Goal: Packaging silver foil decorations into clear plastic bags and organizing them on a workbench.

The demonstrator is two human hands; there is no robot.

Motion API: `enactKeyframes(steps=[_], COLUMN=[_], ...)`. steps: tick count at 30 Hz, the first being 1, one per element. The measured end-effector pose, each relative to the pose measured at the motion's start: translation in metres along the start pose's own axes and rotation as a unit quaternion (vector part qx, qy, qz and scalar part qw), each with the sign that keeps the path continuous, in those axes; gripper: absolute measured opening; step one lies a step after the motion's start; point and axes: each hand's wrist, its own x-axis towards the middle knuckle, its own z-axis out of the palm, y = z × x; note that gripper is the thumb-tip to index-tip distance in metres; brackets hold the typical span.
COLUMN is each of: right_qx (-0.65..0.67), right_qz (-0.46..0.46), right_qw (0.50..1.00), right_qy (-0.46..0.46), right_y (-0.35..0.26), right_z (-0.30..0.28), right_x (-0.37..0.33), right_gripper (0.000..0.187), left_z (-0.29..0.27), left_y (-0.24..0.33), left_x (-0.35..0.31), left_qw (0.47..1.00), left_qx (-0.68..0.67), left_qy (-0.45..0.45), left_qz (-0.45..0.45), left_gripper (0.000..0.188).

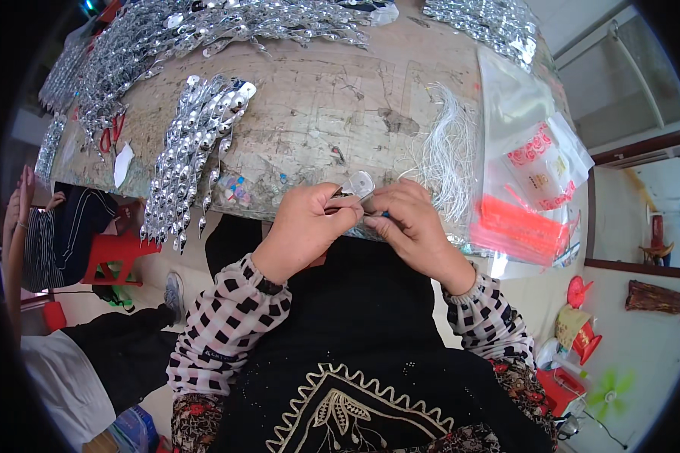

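My left hand (308, 220) is closed, pinching a small clear plastic piece (359, 183) with a rounded end between thumb and fingers, at the table's near edge. Something dark and shiny shows beside it, too small to name. My right hand (414, 226) is closed close by, its fingertips almost meeting the left ones. A speck of blue shows at its fingers; what they pinch is mostly hidden. To the right of my hands lies a bundle of white strings (447, 151). Left of them, a bunch of silver spiral strands (193, 147) hangs over the edge.
More silver strands (264, 23) are heaped along the far side. Red-handled scissors (112, 134) and a white scrap (123, 164) lie at left. Clear bags and red plastic packets (521, 230) cover the right end. Another person (75, 377) is at left, near a red stool (117, 253).
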Motion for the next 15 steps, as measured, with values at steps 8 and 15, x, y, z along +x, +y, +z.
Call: enactKeyframes(steps=[8,15], right_qx=[0.065,0.066], right_qz=[0.039,0.064], right_qw=[0.997,0.996], right_qy=[0.008,0.017], right_y=[0.001,-0.001], right_z=[-0.001,-0.011], right_x=[-0.005,-0.004], right_gripper=[0.005,0.005], left_z=[0.000,-0.005], left_y=[0.003,0.004], left_x=[0.000,0.003], left_qw=[0.999,0.998], left_qx=[-0.011,-0.036], left_qy=[-0.004,-0.048], left_qz=[-0.044,0.002], left_gripper=[0.018,0.022])
